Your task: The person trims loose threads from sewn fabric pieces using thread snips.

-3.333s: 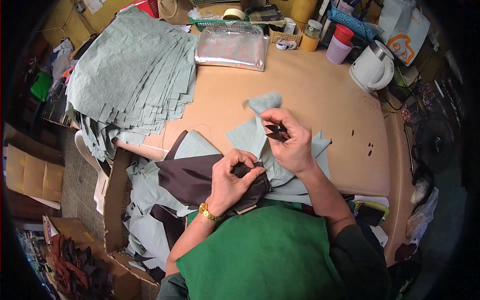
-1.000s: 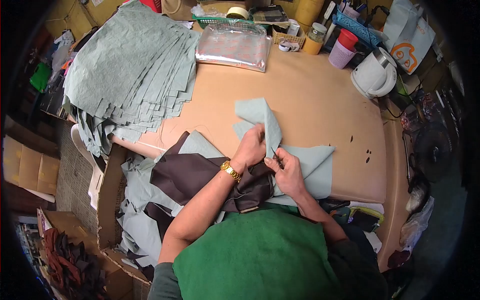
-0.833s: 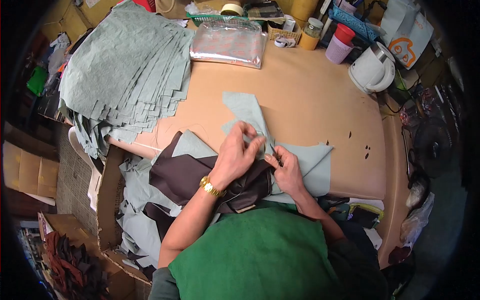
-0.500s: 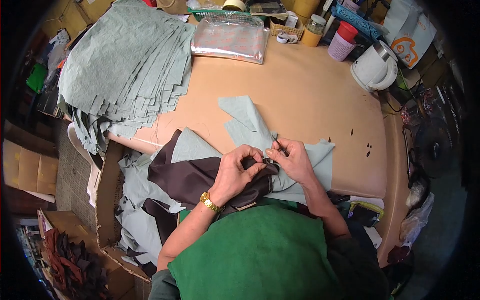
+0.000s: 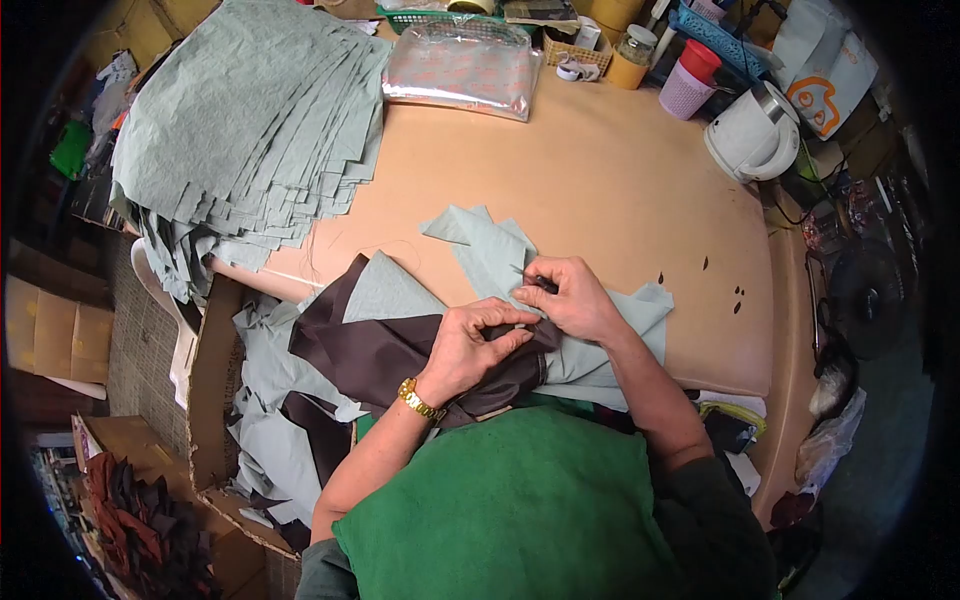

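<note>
My left hand (image 5: pixel 475 345), with a gold watch (image 5: pixel 420 400) at its wrist, pinches the edge of a dark brown cloth (image 5: pixel 385 355). Close beside it, my right hand (image 5: pixel 572 300) is closed around small dark thread snips (image 5: pixel 541 284), their thin tip pointing up and left. The fingers of both hands nearly meet over the cloth's edge. Pale grey-green fabric (image 5: pixel 490 250) lies creased on the table beyond my hands, and more of it shows under my right wrist. The exact spot between the fingertips is partly hidden.
A tall stack of grey-green fabric pieces (image 5: pixel 250 120) covers the table's left. Clear plastic packets (image 5: pixel 460 75) lie at the back, and a white kettle (image 5: pixel 755 130) stands back right. An open cardboard box (image 5: pixel 215 400) with scraps sits left of my lap.
My right hand has moved slightly up and left, and the snips now tilt further left. The far end of the grey-green fabric has shifted and folded. My left hand still pinches the brown cloth.
</note>
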Action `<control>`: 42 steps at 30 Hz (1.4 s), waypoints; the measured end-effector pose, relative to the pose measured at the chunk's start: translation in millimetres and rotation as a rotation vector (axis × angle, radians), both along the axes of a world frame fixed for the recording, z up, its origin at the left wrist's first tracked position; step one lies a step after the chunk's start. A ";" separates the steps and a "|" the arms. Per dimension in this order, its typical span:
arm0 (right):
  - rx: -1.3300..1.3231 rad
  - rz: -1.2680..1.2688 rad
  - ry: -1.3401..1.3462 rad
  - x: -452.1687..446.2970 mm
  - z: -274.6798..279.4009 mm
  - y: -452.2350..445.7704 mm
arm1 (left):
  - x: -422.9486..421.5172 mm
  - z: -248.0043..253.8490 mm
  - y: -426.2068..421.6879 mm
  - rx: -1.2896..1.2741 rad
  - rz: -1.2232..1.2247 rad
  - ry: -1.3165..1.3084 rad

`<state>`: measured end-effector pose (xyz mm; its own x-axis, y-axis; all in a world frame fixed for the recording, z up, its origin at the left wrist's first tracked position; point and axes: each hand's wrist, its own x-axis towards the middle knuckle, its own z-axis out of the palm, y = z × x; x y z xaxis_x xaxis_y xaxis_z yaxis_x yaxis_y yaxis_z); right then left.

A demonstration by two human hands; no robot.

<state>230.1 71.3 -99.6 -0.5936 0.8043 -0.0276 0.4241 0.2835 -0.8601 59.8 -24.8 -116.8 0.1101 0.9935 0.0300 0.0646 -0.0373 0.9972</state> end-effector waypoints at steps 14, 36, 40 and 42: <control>-0.148 -0.294 0.120 69.7 4.8 -49.6 | 4.2 5.1 4.8 0.035 -0.174 0.017; 0.546 -0.010 0.061 24.1 4.6 -78.3 | 1.8 -2.7 2.6 -0.025 -0.016 -0.151; 0.294 -0.158 0.040 31.2 21.4 -61.4 | 4.5 -1.1 2.1 0.039 0.018 -0.091; 0.142 -0.183 -0.005 32.8 28.7 -52.3 | 6.5 1.4 1.3 0.034 0.047 -0.144</control>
<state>262.8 19.0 -70.9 -0.4376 0.8946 0.0908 0.4834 0.3192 -0.8151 66.3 -23.5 -115.5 0.0555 0.9956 0.0756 -0.0765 -0.0712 0.9945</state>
